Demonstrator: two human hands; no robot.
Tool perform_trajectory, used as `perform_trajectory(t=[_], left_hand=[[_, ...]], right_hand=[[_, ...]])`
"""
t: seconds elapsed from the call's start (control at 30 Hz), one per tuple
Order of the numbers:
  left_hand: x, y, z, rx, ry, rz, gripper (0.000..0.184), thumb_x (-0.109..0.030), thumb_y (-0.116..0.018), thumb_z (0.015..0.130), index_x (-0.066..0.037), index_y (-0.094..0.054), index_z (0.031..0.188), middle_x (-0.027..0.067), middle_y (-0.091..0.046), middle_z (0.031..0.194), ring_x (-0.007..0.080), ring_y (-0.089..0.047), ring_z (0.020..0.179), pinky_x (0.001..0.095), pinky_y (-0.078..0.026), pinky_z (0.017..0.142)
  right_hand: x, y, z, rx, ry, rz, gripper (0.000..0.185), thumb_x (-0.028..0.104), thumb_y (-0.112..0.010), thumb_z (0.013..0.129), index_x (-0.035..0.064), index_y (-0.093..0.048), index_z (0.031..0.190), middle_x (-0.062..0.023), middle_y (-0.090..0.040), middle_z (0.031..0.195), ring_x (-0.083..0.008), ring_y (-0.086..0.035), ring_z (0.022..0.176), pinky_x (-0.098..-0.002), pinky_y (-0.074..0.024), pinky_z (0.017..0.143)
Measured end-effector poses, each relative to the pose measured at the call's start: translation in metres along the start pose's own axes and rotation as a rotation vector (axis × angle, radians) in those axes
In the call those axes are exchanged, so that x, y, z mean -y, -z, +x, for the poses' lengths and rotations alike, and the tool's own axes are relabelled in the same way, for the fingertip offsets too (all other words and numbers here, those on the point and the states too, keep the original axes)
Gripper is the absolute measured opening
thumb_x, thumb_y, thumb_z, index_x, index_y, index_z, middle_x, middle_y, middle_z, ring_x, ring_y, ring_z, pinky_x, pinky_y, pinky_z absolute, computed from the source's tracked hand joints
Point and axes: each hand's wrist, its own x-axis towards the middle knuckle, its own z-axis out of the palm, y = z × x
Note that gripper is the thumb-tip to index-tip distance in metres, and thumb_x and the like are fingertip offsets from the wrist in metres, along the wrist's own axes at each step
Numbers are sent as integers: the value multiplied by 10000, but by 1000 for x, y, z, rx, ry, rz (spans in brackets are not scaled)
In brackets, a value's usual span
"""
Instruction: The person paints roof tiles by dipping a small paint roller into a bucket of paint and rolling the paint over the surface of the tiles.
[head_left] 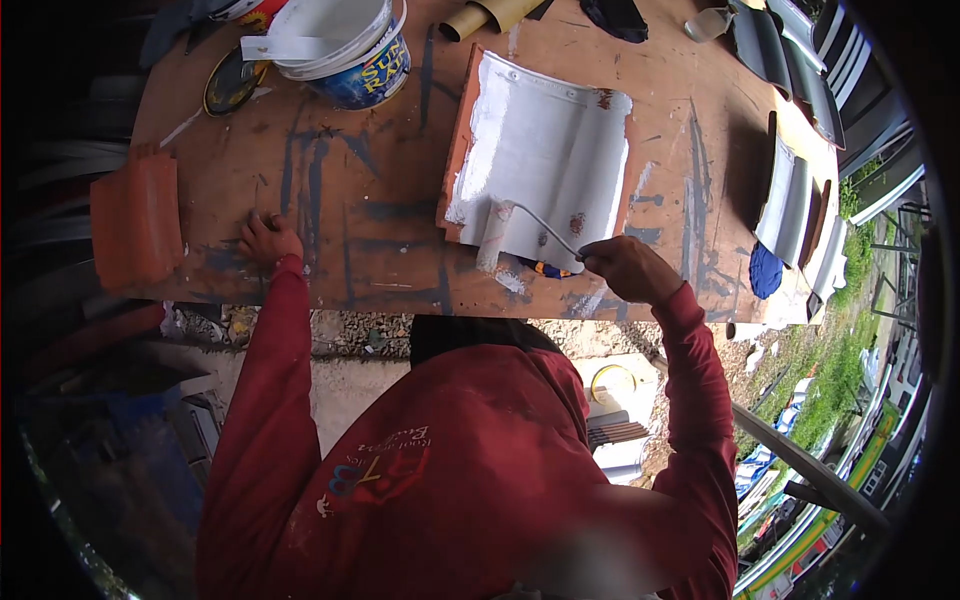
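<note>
My right hand (628, 268) is closed round the handle of a paint roller (494, 236). The roller's white sleeve lies at the lower left edge of a roof tile (545, 130), partly over the tabletop. White paint covers most of the tile; reddish-brown spots show at its top right and lower part, and its left side is bare orange. My left hand (270, 240) rests on the wooden table with its fingers partly curled and nothing visible in them. An unpainted orange tile (138, 222) lies to its left.
A white and blue bucket (362, 78) stands at the back left, beside a dark round lid (232, 84). Grey tiles (785, 200) and a blue cloth (765, 271) lie at the right. The table's near edge (380, 308) runs before my body.
</note>
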Motion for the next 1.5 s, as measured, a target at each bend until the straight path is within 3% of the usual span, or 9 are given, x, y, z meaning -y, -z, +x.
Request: perform_trajectory(t=[0.2, 0.3, 0.37, 0.53, 0.67, 0.77, 0.9, 1.37, 1.5], left_hand=[[-7, 9, 1, 17, 45, 25, 481, -380, -584, 919, -77, -650, 1287, 146, -634, 1311, 339, -545, 1198, 473, -394, 1038], [-12, 13, -1, 34, 58, 25, 465, -368, -595, 914, -73, -656, 1269, 146, -643, 1301, 332, -549, 1213, 474, -395, 1030], [-12, 10, 2, 40, 92, 30, 468, -368, -597, 909, -72, -656, 1267, 153, -642, 1288, 342, -550, 1199, 475, -395, 1029], [-7, 8, 0, 43, 64, 3, 492, -370, -597, 901, -67, -639, 1287, 168, -608, 1297, 375, -535, 1166, 496, -398, 1042], [-10, 13, 0, 89, 94, 21, 487, -355, -604, 892, -68, -637, 1285, 169, -608, 1300, 379, -537, 1163, 495, -405, 1036], [-10, 12, -1, -19, 69, 20, 454, -382, -597, 900, -69, -657, 1224, 161, -637, 1236, 367, -548, 1146, 495, -398, 1025], [-8, 7, -2, -15, 41, -15, 461, -373, -591, 899, -83, -651, 1253, 160, -624, 1275, 378, -544, 1146, 499, -406, 1029], [-11, 16, 0, 52, 74, 21, 457, -360, -610, 916, -66, -642, 1264, 167, -607, 1266, 381, -538, 1137, 498, -411, 1032], [-8, 15, 0, 36, 49, -13, 460, -366, -611, 914, -58, -642, 1254, 185, -605, 1264, 385, -536, 1135, 499, -410, 1027]], right_hand=[[-10, 57, -67, -45, -109, -158, 173, 159, -656, 943, 53, -783, 990, -188, -755, 946, -379, -729, 882, -444, -582, 806], [6, 34, -43, -12, -102, -210, 183, 144, -620, 944, 67, -781, 987, -186, -749, 930, -397, -720, 853, -470, -577, 793], [-5, -2, -17, -23, -22, -31, 216, 162, -589, 955, 80, -775, 1026, -194, -741, 918, -411, -711, 840, -488, -567, 789], [32, -51, 20, -58, 81, 102, 261, 176, -626, 988, 7, -740, 1151, -223, -751, 957, -385, -737, 888, -430, -571, 810], [27, -35, 2, -74, 42, 107, 224, 163, -638, 965, 34, -751, 1109, -224, -737, 923, -428, -709, 859, -478, -566, 793], [8, -19, -6, -22, -79, 50, 235, 175, -628, 979, 18, -754, 1101, -243, -734, 937, -431, -712, 867, -467, -571, 788], [23, -41, 15, -66, 34, 171, 227, 174, -619, 981, 23, -752, 1084, -237, -729, 909, -432, -706, 861, -482, -561, 787], [12, -30, 6, -56, -27, 92, 217, 167, -613, 970, 47, -765, 1067, -222, -739, 940, -433, -709, 860, -475, -566, 796], [-26, 29, -34, -75, 35, -121, 167, 141, -644, 924, 48, -780, 897, -201, -733, 833, -418, -705, 787, -481, -568, 758]])
